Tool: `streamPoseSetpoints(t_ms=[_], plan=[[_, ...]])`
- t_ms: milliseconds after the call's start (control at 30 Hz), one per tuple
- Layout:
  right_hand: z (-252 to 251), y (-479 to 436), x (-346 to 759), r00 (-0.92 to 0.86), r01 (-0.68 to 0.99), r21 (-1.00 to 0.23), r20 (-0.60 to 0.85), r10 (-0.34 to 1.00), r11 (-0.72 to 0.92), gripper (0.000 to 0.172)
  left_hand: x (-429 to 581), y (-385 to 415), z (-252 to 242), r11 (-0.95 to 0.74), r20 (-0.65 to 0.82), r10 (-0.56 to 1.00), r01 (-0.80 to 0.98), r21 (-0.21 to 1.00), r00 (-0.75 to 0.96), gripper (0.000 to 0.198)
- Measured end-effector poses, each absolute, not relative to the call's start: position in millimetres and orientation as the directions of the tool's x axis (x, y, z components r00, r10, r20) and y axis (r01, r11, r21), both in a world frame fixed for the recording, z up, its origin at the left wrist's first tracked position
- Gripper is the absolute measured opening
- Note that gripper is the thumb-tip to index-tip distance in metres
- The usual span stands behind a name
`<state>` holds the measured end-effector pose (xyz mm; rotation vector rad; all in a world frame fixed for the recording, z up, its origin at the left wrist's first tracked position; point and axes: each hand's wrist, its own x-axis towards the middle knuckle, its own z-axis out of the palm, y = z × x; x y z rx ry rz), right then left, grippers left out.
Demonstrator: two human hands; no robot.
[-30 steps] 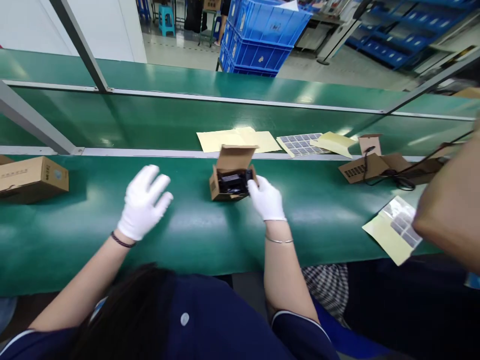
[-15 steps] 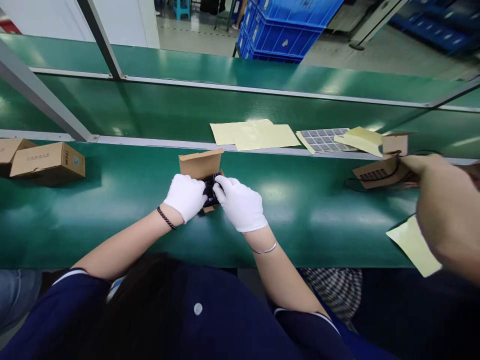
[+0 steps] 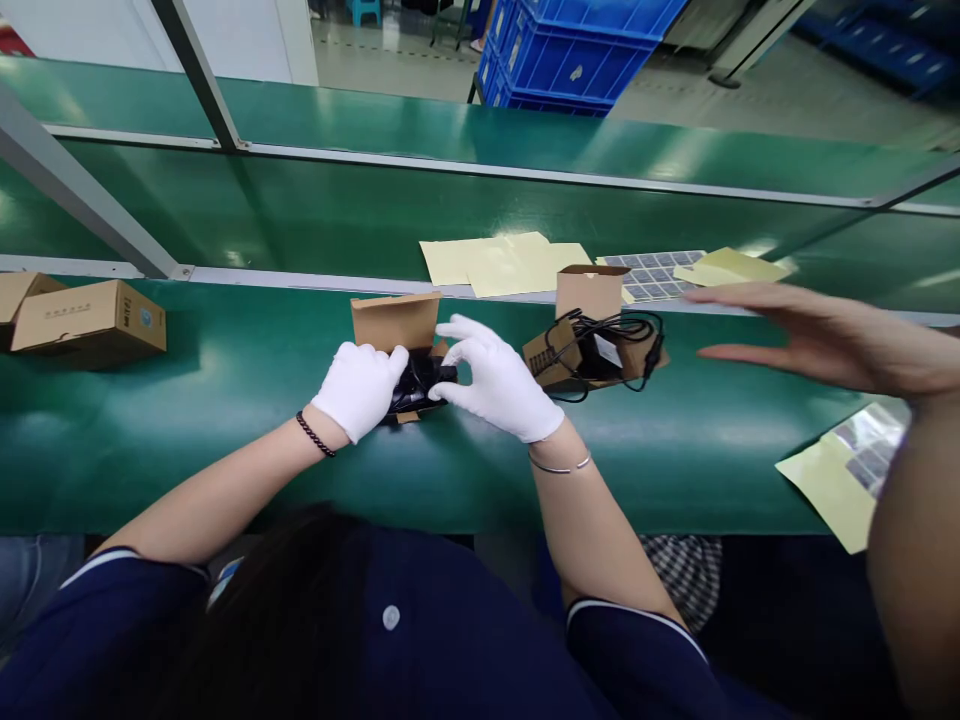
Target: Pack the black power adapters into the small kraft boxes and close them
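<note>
Head: my right hand (image 3: 496, 388) pinches the device (image 3: 415, 384) in the box (image 3: 396, 321). I can't tell the grip of my left hand (image 3: 358, 388).

The hands (image 3: 356, 392) wear white above a green desk (image 3: 435, 485). Between them, the box (image 3: 396, 324) is brown, its contents (image 3: 411, 388) black. Sheets (image 3: 525, 268) beyond are pale yellow.

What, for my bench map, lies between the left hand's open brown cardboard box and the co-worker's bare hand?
Head view: the white-gloved right hand, then another open brown cardboard box with black cable.
</note>
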<state>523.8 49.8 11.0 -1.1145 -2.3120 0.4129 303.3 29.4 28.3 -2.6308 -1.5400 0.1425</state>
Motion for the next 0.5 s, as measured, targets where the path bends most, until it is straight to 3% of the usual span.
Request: streamPoseSetpoints(t_ms=[133, 267, 367, 500], plan=[[5, 39, 522, -0.358, 0.521, -0.721, 0.301, 0.884, 0.457, 0.024, 313, 41, 43, -0.580, -0.160, 0.815, 0.787, -0.212, 0.557, 0.026], [4, 34, 516, -0.190, 0.477, -0.791, 0.333, 0.924, 0.383, 0.021, 321, 48, 46, -0.638, -0.157, 0.770, 0.734, -0.234, 0.619, 0.025], [4, 33, 509, -0.123, 0.515, -0.777, 0.350, 0.929, 0.361, 0.022, 323, 54, 33, -0.671, -0.095, 0.741, 0.727, -0.147, 0.665, 0.023], [18, 29, 499, -0.188, 0.560, -0.694, 0.425, 0.885, 0.453, 0.018, 332, 61, 6, -0.641, 0.014, 0.765, 0.761, 0.097, 0.643, 0.022]])
